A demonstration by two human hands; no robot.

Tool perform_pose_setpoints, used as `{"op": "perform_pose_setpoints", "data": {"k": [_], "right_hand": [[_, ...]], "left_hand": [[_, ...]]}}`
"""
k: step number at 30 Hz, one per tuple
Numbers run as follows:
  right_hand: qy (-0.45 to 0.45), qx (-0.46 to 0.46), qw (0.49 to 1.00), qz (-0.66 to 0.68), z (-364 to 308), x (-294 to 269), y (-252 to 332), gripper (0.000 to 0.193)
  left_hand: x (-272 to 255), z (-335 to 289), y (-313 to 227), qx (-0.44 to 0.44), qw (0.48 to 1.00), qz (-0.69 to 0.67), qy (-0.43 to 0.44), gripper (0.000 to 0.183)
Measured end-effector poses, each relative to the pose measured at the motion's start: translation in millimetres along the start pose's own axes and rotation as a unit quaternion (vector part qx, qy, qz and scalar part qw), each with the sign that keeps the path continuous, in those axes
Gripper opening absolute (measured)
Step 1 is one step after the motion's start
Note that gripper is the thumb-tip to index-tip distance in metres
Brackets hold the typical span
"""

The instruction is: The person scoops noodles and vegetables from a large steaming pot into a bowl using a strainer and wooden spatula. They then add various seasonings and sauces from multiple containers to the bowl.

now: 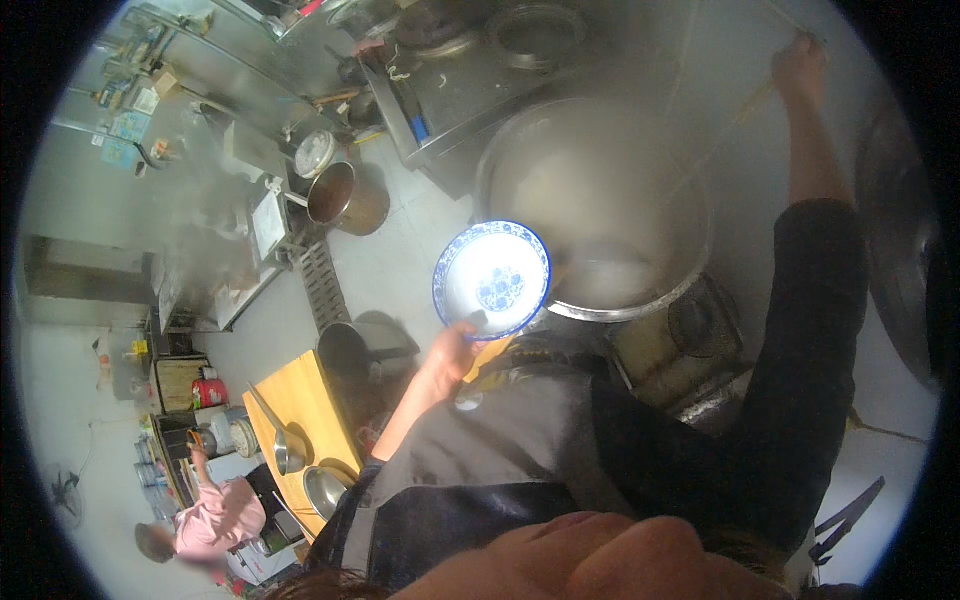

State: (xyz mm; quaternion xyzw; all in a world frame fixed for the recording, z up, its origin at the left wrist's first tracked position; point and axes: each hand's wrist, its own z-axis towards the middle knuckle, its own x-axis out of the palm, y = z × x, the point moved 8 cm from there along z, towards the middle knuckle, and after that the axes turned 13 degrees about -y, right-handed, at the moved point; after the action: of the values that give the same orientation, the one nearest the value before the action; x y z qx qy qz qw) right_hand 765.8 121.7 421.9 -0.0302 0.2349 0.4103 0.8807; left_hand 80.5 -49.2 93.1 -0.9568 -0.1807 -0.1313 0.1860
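Head view: a pot (632,315) holds cloudy liquid (565,190) near a bowl (490,262).

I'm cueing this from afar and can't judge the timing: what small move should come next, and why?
Probably ease the left hand a little rightward, bringing the bowl more over the big pot. The bowl looks empty, its patterned inside showing, and in view it only overlaps the pot's edge. The right hand is raised; what it holds is unclear.
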Motion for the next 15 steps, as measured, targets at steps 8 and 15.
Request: {"op": "perform_pose_setpoints", "data": {"k": [8,15], "right_hand": [[0.359,-0.192,0.914,0.004,-172.9,-31.3,78.2,0.048],[0.829,-0.048,0.297,0.472,-507.0,-260.3,214.6,0.04]], "left_hand": [[-3.4,4.3,-7.7,-0.052,0.997,0.013,0.05,0.055],[-1.3,-12.8,-17.3,-0.141,0.983,0.01,0.114,0.06]]}}
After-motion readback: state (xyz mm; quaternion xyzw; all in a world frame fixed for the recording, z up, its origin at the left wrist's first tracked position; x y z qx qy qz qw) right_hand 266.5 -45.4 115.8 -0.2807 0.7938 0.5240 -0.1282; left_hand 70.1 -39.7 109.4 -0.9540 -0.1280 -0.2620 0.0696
